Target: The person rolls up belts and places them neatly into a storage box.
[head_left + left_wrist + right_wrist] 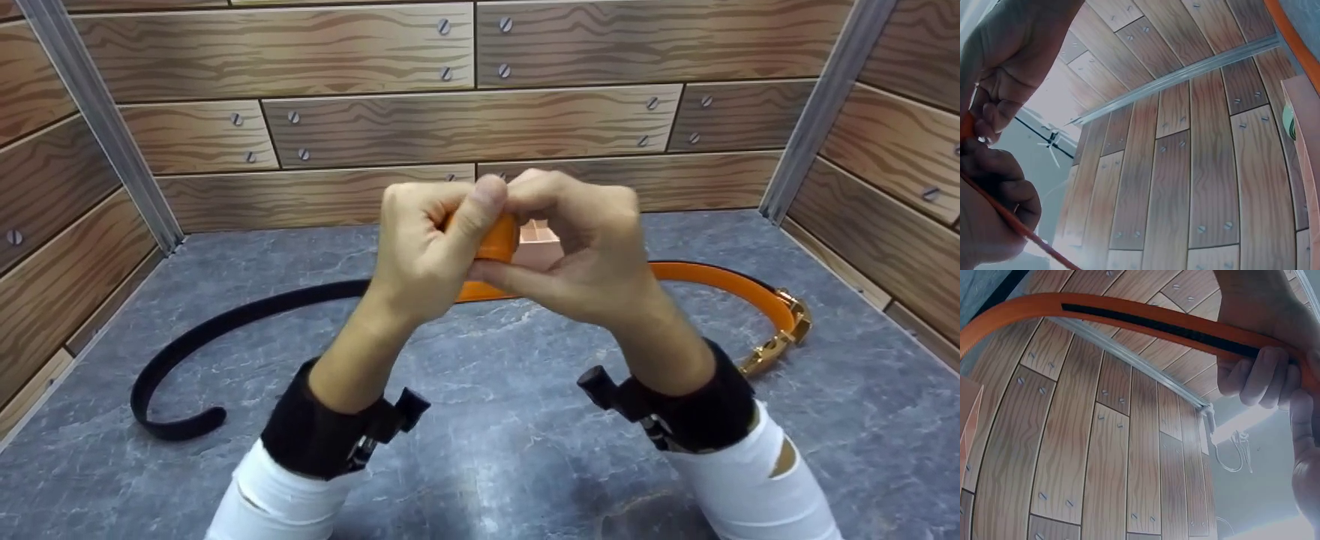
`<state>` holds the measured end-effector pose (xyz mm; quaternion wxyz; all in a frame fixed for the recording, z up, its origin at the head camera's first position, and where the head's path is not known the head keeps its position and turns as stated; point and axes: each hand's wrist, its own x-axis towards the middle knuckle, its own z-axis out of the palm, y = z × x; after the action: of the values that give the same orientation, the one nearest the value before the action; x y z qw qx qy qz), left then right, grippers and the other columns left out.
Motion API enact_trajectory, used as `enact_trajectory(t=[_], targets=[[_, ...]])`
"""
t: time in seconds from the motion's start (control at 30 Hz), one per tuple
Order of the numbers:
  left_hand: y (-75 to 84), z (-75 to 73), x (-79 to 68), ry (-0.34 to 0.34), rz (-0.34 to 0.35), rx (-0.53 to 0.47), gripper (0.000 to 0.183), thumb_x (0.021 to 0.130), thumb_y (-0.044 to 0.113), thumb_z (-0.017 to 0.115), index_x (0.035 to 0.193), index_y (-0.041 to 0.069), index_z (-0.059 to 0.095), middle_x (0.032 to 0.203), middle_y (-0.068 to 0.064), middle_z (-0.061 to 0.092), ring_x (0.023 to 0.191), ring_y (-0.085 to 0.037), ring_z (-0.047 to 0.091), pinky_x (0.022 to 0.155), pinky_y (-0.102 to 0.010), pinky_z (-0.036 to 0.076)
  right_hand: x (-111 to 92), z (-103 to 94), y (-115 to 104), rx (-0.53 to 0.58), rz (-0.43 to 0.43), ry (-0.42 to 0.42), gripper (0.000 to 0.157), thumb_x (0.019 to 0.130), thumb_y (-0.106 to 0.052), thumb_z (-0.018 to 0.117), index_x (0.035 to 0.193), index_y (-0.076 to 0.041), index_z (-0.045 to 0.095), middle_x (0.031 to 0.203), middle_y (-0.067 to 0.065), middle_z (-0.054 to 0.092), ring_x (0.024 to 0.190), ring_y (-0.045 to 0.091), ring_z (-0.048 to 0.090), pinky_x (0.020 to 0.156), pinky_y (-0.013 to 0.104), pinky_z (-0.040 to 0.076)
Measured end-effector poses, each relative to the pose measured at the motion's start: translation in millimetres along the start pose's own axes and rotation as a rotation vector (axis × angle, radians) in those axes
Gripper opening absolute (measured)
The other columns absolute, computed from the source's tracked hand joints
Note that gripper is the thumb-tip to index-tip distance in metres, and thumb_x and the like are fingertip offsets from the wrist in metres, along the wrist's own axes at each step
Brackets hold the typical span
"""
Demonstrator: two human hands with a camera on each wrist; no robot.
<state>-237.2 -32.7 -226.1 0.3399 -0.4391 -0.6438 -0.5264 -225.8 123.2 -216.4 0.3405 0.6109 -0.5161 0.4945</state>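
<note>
Grips the orange-and-black belt (501, 240) with both the left hand (420, 247) and the right hand (589, 247), raised above the grey marbled counter (480, 420). Has the left fingers curled around an orange section, with the thumb laid across the top. Pinches the same section from the right, with the right thumb below and the fingers bent above. Extends leftward on the counter as a black strap, curling at the free end. Extends rightward as an orange arc, ending at the gold buckle (780, 330). Displays a dark stripe along the orange face in the right wrist view. Hides part of the strap behind the hands. Includes a pink compartmented box (536, 251) beyond the hands, partly covered by the right hand. Includes a green roll (1289, 121) near the box in the left wrist view; exact placement not determinable. Wears black wristbands (319, 431) and white sleeves (285, 487). Borders the counter with wood-plank walls (480, 124).
</note>
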Motion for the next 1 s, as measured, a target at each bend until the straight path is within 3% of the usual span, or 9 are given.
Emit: enact_trajectory(t=[0.1,0.17,0.33,0.47,0.6,0.7,0.8,0.87,1.0], targets=[[1.4,-5.3,-0.5,0.012,-0.002,0.152,0.073,0.091,0.070,0.049,0.049,0.011,0.045,0.045,0.006,0.041,0.037,-0.008,0.036,0.034,-0.024,0.026,4,-3.1,-2,-0.114,-0.054,-0.020,0.039,0.062,0.007,0.089,0.093,0.013,0.067,0.088,0.019,0.072,0.079,0.025,0.068,0.073,0.031,0.058],[1.9,-7.6,-0.3,0.008,-0.010,0.208,0.072,0.088,0.072,0.052,0.049,0.012,0.042,0.046,0.006,0.039,0.037,-0.008,0.035,0.035,-0.024,0.026,4,-5.5,-2,-0.262,-0.100,-0.018,0.041,0.062,-0.002,0.091,0.096,0.009,0.071,0.092,0.018,0.074,0.082,0.026,0.071,0.077,0.033,0.059],[3.6,-7.0,0.5,-0.040,-0.018,0.305,0.056,0.090,0.054,0.063,0.056,0.011,0.050,0.050,0.005,0.042,0.041,-0.007,0.037,0.039,-0.023,0.027,-3,-9.6,5,-0.636,-0.167,0.019,0.030,0.074,-0.013,0.087,0.097,0.002,0.075,0.094,0.013,0.076,0.072,0.024,0.067,0.065,0.027,0.054],[4.6,-7.7,-0.3,-0.141,0.017,0.416,0.044,0.086,0.042,0.076,0.067,0.009,0.055,0.057,0.002,0.046,0.048,-0.009,0.039,0.045,-0.023,0.030,-9,-13.1,8,-0.731,-0.129,0.006,0.028,0.084,-0.026,0.079,0.094,0.000,0.074,0.092,0.012,0.077,0.065,0.023,0.065,0.059,0.029,0.053],[4.6,-13.9,-0.4,-0.224,0.079,0.470,0.040,0.085,0.043,0.077,0.077,0.007,0.059,0.063,0.000,0.052,0.052,-0.011,0.044,0.047,-0.024,0.035,-11,-18.3,6,-0.614,0.029,-0.037,0.033,0.083,-0.032,0.080,0.095,-0.001,0.074,0.090,0.010,0.077,0.061,0.018,0.067,0.058,0.022,0.054],[3.2,-18.3,0.5,-0.247,0.097,0.422,0.034,0.089,0.036,0.075,0.080,0.006,0.062,0.064,-0.002,0.054,0.051,-0.011,0.045,0.046,-0.024,0.037,-8,-24.4,3,-0.466,0.145,-0.094,0.026,0.080,-0.015,0.084,0.099,0.000,0.074,0.091,0.009,0.077,0.065,0.013,0.070,0.061,0.018,0.056],[-0.2,-18.6,1.2,-0.237,0.122,0.340,0.034,0.093,0.036,0.070,0.082,0.004,0.064,0.065,-0.003,0.056,0.053,-0.010,0.045,0.047,-0.023,0.037,-7,-28.8,-1,-0.390,0.190,-0.120,0.031,0.075,0.000,0.085,0.104,0.000,0.075,0.091,0.008,0.077,0.067,0.009,0.070,0.061,0.020,0.056],[-3.4,-15.9,1.3,-0.192,0.156,0.236,0.042,0.094,0.042,0.067,0.083,0.001,0.066,0.066,-0.005,0.057,0.053,-0.010,0.045,0.047,-0.023,0.037,-7,-28.8,-2,-0.319,0.190,-0.094,0.036,0.072,0.006,0.084,0.106,0.003,0.075,0.092,0.010,0.077,0.067,0.011,0.070,0.060,0.022,0.057],[-8.8,-2.6,-0.3,0.003,0.155,-0.038,0.063,0.087,0.057,0.066,0.071,-0.004,0.060,0.061,-0.008,0.056,0.049,-0.012,0.046,0.043,-0.023,0.038,-8,-21.1,3,-0.100,0.154,0.021,0.037,0.070,0.010,0.084,0.105,0.012,0.071,0.096,0.019,0.075,0.065,0.021,0.071,0.056,0.027,0.057]])
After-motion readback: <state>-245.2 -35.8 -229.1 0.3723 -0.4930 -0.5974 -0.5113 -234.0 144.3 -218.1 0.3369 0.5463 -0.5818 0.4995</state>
